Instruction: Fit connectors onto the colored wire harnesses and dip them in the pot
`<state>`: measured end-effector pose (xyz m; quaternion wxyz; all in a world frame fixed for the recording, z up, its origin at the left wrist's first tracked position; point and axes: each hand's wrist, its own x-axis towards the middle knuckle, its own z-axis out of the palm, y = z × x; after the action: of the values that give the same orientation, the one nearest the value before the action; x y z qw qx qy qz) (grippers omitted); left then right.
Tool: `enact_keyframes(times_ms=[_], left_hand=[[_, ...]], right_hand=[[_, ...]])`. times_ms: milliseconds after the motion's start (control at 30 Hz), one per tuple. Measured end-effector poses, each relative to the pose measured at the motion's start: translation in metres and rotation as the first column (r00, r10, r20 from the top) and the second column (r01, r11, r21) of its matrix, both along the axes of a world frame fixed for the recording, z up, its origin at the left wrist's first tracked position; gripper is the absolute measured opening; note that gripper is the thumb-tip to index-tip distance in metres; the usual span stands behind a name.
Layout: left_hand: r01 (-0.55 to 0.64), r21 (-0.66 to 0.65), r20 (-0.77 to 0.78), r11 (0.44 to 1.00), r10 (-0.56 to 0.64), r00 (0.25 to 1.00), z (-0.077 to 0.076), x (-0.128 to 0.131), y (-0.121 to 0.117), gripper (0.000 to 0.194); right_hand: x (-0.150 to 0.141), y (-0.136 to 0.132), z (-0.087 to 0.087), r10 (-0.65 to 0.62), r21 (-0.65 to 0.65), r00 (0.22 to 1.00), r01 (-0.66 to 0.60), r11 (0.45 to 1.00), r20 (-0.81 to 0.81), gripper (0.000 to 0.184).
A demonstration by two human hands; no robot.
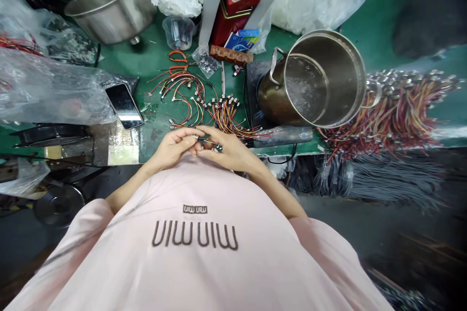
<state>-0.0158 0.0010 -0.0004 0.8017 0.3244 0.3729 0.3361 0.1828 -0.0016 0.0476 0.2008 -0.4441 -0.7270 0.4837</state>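
At the bench's front edge, close to my shirt, both hands meet over a small cable assembly (pixel 205 140). My left hand (pixel 174 147) pinches its small metallic end between thumb and fingertips. Thumb and fingers of my right hand (pixel 233 151) close around its dark wires and black part; the fingers cover much of it. Just beyond my right hand lies a bunch of similar wired connectors (pixel 226 114), with red, yellow and black leads. A looser group of wires (pixel 188 85) is spread farther back, near orange-handled scissors (pixel 178 62).
To the right, a large metal pot (pixel 272 99) holding clear liquid stands on a dark hot plate (pixel 254 75). Beyond it is a big pile of wired connectors (pixel 394 121). On the left lie a phone (pixel 124 106) and plastic bags (pixel 54 87). A steel basin (pixel 113 9) sits behind.
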Motion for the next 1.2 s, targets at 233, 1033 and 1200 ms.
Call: enact_keyframes(times_ms=[233,1033,1200], left_hand=[[-0.107,0.116,-0.052,0.987,0.113,0.992,0.007,-0.014,0.025,0.035],[0.455,0.529,-0.709,0.717,0.078,0.701,-0.100,0.112,0.150,0.040],[0.357,0.338,-0.699,0.871,-0.021,0.715,-0.097,0.072,0.084,0.032]], right_hand=[[0.031,0.003,0.006,-0.032,-0.288,0.987,-0.015,0.958,-0.158,0.031],[0.073,-0.008,-0.122,-0.253,0.051,0.541,0.360,0.931,0.802,0.045],[0.080,-0.013,-0.115,-0.342,0.220,0.584,0.271,0.937,0.737,0.044]])
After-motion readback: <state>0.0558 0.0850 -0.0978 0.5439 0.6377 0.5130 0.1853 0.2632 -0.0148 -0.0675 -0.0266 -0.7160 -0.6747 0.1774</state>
